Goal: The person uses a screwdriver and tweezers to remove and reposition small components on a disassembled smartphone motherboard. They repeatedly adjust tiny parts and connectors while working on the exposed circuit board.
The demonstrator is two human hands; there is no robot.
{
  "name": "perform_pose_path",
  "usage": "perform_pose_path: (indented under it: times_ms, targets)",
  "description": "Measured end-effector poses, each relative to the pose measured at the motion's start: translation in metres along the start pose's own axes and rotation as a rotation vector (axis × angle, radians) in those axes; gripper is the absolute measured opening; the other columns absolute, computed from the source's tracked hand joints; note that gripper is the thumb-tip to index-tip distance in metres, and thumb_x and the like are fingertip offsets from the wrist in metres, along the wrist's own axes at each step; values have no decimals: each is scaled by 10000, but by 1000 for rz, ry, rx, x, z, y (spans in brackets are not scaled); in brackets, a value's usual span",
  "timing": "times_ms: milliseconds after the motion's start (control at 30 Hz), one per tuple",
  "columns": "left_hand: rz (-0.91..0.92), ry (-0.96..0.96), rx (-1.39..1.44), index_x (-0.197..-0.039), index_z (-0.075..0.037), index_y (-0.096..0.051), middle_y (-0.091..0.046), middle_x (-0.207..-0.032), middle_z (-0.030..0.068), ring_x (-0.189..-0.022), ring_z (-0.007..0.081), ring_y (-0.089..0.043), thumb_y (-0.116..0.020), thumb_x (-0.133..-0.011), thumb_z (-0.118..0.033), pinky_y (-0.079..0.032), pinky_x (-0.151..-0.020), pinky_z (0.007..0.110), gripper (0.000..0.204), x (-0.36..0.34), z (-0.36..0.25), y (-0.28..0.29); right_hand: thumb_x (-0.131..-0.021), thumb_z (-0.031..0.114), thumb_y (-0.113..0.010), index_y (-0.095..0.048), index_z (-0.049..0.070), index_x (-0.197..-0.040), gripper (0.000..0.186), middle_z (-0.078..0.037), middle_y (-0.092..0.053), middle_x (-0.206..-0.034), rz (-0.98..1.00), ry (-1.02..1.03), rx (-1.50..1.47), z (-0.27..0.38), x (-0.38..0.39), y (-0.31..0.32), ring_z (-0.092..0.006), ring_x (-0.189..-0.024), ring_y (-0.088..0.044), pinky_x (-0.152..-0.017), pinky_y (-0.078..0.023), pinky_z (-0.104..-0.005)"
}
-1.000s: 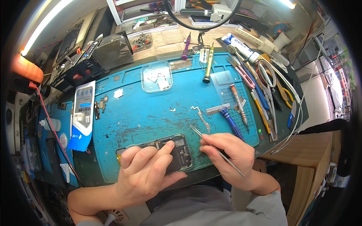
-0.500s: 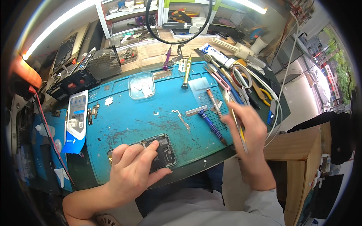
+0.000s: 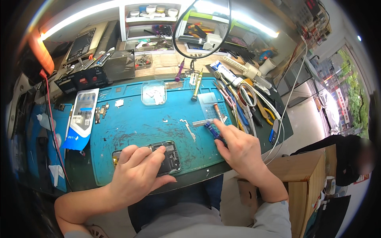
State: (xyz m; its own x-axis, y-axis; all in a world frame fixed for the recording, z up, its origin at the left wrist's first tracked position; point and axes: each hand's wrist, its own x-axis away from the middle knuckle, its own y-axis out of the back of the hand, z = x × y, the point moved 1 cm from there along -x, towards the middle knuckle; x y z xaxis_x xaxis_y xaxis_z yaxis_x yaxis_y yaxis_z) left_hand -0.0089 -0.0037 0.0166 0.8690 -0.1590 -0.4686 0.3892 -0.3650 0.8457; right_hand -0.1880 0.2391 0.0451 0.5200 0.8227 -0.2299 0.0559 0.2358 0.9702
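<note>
opened phone: lies at near edge of blue mat, left hand on it, thumb and index apart | right hand: at mat's right side, by blue screwdriver, grip I cannot tell | change: tweezers are gone from right hand, tool exchange seems under way

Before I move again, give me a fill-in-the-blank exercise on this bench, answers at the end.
1. The left hand is on an opened ____, its inner parts showing.
2. The right hand is at a slim tool with a ____ handle.
3. The small pieces in the clear box are coloured ____.
4. The blue-and-white packet lies along the ____ edge of the mat.

Missing words: phone; blue; white; left.
</note>
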Motion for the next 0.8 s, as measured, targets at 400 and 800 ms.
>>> perform_pose_path:
  times_ms: [400,800]
  targets:
    - [-13,-12,-19,-1227,30,-658,-734,-1023,49,-992,198,-638,-847,-861,-310,-437,-951,379,534,-6,2,-1,-1002,-28,-676,-364,2,-1532,616,-150,-691,-1168,-214,-179,-1120,-5,-49,-30,-142,-963,-733,-815,-645,-288]
    - [-57,37,63,-1249,3,-685,-732,-932,48,-903,228,-662,-842,-851,-74,-454,-857,409,435,-5,5,-5,-968,-87,-667,-317,-16,-1549,683,-174,-718,-1133,-245,-34,-1267,13,-44,-31,-204,-1000,-760,-907,-616,-313]
